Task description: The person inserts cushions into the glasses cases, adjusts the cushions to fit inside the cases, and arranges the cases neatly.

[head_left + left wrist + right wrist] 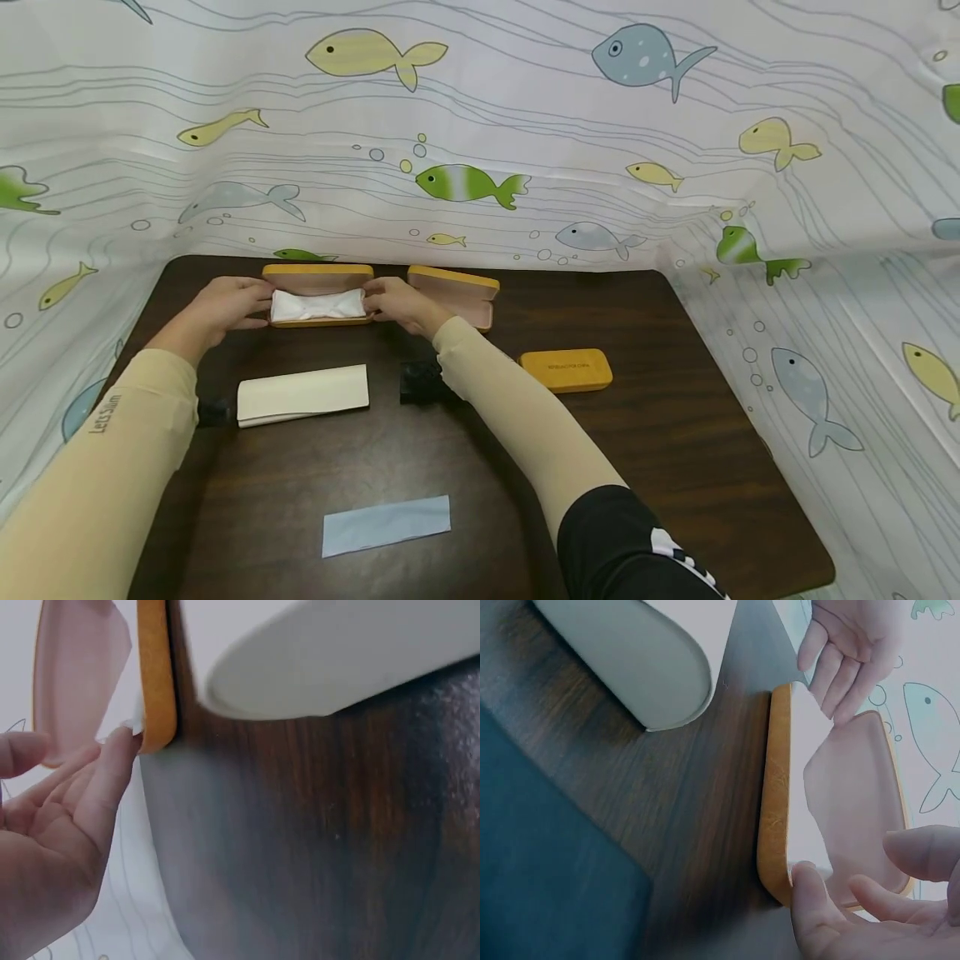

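At the far side of the table, an open yellow glasses case (318, 271) with a pinkish lining holds a folded white cloth (318, 307). My left hand (234, 302) is at the case's left end, its fingertips touching the rim and the cloth's edge. The right hand (401, 302) touches the opposite end of the cloth with extended fingers. In the right wrist view, my right fingertips (808, 877) rest at the cloth's corner, and the left hand (855, 652) shows at the far end. A second open glasses case (453, 287) stands just right of the right hand.
A closed yellow glasses case (566, 370) lies to the right. A cream folded case (303, 395) sits in front of the open one, with a black item (420, 382) partly under my right arm. Nearer lies a light blue cloth (386, 527). A fish-patterned curtain (480, 108) surrounds the dark table.
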### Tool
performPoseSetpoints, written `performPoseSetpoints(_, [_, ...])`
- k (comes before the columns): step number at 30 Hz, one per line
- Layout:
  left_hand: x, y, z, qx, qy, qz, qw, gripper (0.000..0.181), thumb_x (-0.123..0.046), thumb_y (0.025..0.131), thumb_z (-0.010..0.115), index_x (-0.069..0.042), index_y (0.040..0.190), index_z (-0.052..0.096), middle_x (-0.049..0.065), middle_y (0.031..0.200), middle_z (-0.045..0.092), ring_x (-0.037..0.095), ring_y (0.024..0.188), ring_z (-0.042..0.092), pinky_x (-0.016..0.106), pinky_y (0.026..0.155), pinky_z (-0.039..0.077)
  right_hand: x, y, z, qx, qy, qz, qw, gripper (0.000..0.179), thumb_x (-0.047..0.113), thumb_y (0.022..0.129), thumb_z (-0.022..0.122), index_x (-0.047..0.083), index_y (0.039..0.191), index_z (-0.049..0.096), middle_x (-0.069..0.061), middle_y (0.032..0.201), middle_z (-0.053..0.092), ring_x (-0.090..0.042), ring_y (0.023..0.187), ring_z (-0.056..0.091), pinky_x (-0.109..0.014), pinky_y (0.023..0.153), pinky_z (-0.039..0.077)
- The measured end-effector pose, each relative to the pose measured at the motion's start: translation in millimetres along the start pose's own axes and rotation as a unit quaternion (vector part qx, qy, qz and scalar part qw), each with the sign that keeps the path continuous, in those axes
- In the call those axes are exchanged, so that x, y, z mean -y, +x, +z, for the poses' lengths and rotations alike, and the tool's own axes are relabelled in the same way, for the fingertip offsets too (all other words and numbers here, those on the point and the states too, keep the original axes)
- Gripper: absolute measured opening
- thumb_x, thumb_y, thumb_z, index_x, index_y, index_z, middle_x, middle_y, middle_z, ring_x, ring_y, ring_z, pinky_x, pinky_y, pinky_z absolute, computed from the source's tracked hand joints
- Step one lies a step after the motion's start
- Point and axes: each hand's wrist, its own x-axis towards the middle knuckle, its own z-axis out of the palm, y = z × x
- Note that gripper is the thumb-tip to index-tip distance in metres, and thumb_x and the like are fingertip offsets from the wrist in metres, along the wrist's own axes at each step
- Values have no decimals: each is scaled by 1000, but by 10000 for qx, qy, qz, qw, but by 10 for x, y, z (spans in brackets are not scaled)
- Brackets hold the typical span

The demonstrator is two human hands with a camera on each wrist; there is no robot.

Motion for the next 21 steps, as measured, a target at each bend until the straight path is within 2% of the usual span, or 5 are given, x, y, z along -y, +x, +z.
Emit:
performPoseSetpoints(8, [57, -71, -79, -327, 350, 79, 9988, 61, -28, 111, 24, 11, 157, 13, 37, 158, 21, 49, 144, 31, 52, 106, 46, 21, -39, -29, -310, -436, -112, 9985, 45, 3, 106, 49, -4, 150, 43, -19, 149, 48, -29, 130, 54, -40, 109, 46])
performPoseSetpoints(11, [46, -103, -85, -590, 1076, 261, 9921, 59, -27, 110, 25, 12, 155, 24, 39, 154, 28, 54, 139, 34, 61, 105, 43, 49, -66, -38, -637, -703, -227, 9952, 43, 7, 107, 49, -1, 149, 46, -17, 145, 53, -30, 129, 55, -42, 109, 46])
performPoseSetpoints(13, [32, -121, -71, -612, 1846, 476, 9797, 57, -26, 110, 28, 13, 151, 31, 41, 149, 33, 58, 135, 35, 67, 104, 40, 56, -78, -33, -860, -931, -322, 9914, 41, 10, 108, 49, 1, 148, 49, -14, 143, 56, -28, 130, 55, -41, 109, 46])
performPoseSetpoints(16, [23, -132, -19, -323, 3075, 829, 9474, 55, -26, 110, 35, 16, 145, 40, 43, 145, 36, 62, 131, 35, 73, 105, 33, 50, -96, -10, -1073, -1374, -506, 9834, 38, 10, 108, 48, 2, 145, 52, -12, 142, 57, -23, 130, 54, -36, 106, 48])
performPoseSetpoints(21, [62, -118, 91, 277, 4016, 1097, 9088, 53, -23, 108, 44, 15, 145, 41, 40, 155, 21, 63, 139, 21, 74, 110, 23, 36, -126, 41, -1398, -2019, -829, 9658, 34, 8, 107, 48, 1, 139, 59, -11, 137, 60, -21, 122, 57, -30, 91, 50])
